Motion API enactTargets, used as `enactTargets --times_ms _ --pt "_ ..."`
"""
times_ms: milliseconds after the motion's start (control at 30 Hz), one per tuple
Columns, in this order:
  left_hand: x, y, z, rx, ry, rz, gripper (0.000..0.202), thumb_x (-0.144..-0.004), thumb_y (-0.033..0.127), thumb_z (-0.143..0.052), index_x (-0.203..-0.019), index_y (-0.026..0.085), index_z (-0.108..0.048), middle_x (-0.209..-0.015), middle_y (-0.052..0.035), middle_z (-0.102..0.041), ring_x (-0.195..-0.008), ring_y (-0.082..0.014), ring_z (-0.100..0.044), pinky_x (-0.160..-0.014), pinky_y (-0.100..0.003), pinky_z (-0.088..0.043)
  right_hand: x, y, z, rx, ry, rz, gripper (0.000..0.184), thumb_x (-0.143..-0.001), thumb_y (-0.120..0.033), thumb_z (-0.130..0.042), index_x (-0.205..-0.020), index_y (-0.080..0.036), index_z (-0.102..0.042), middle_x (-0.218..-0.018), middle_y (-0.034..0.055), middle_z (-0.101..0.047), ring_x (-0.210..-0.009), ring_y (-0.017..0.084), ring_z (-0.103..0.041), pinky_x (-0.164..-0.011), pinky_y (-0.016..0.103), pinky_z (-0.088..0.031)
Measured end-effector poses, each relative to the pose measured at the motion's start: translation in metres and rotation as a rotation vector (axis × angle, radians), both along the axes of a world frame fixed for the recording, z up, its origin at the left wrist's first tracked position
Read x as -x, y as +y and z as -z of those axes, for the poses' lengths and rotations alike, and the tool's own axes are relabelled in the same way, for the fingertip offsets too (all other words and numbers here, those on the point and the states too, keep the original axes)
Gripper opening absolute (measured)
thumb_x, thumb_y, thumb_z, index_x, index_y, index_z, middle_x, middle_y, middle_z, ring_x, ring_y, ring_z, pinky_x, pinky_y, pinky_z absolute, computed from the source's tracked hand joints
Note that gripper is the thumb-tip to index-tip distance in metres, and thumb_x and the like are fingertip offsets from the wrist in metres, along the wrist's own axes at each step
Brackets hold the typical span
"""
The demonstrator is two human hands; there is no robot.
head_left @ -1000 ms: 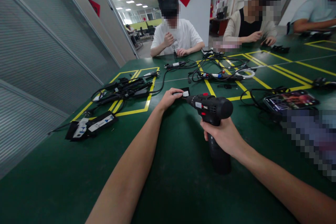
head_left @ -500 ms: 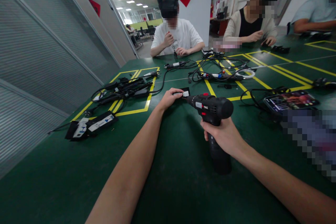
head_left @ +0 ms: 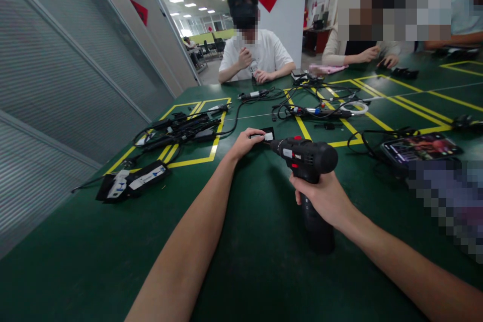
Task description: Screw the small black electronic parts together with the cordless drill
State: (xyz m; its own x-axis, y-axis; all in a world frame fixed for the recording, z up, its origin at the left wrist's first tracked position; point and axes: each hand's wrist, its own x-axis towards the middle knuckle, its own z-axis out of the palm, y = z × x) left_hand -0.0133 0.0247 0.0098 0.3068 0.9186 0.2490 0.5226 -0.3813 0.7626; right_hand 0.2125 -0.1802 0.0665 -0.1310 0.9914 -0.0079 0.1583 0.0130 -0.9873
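My right hand (head_left: 324, 195) is wrapped round the grip of a black cordless drill (head_left: 311, 155) with red buttons. The drill's base is low over the table, and its chuck points left at a small flat black part (head_left: 270, 131) with a white patch. Fingers of my left hand (head_left: 245, 144) are closed on the left side of this part and press it against the green table (head_left: 260, 241). The drill's tip meets or nearly meets the part; whether it touches I cannot tell.
Black cables and adapters (head_left: 184, 131) lie heaped in a yellow-taped area at left, with black pieces bearing white labels (head_left: 149, 176) in front. Another corded tool (head_left: 317, 110) lies beyond the drill. A phone (head_left: 420, 147) rests at right. Co-workers sit across, one in a white shirt (head_left: 277, 53).
The view has shifted very slightly. Both hands, the drill and the black part keep the same places relative to each other.
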Motion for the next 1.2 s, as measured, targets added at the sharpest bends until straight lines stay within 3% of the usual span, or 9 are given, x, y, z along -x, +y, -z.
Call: enactTargets --times_ms 1200 --pt "0.0023 0.0024 0.002 -0.038 0.048 0.021 0.037 -0.077 0.043 -0.06 -0.107 0.023 -0.068 -0.116 -0.0043 -0.061 -0.111 -0.0218 -0.055 -0.105 -0.036 -0.038 -0.0008 -0.0003 -0.0009 -0.006 -0.028 0.001 0.008 -0.081 -0.024 -0.058 -0.077 -0.017 -0.06 -0.054 -0.0014 -0.059 -0.05 0.015 -0.058 -0.051 0.027 -0.045"
